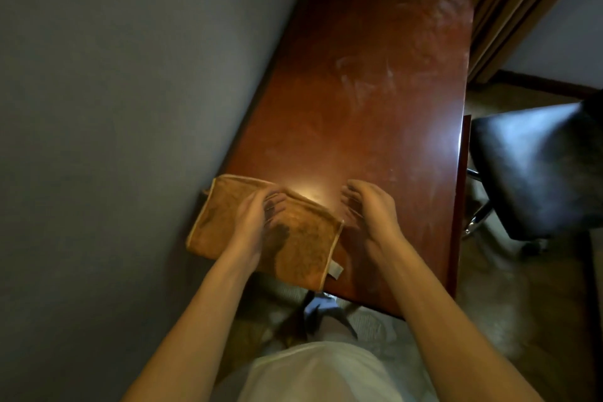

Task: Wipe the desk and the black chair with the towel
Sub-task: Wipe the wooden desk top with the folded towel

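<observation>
A folded brown towel lies on the near left corner of the reddish-brown desk, part of it overhanging the front edge. My left hand rests on the towel, fingers bent over its far fold. My right hand hovers just right of the towel above the desk, fingers loosely curled and holding nothing. The black chair stands to the right of the desk, its padded seat facing up.
A grey wall runs along the desk's left side. Brown curtains hang behind its far right corner. Patterned carpet covers the floor around the chair. Dusty smears show on the desk's far half.
</observation>
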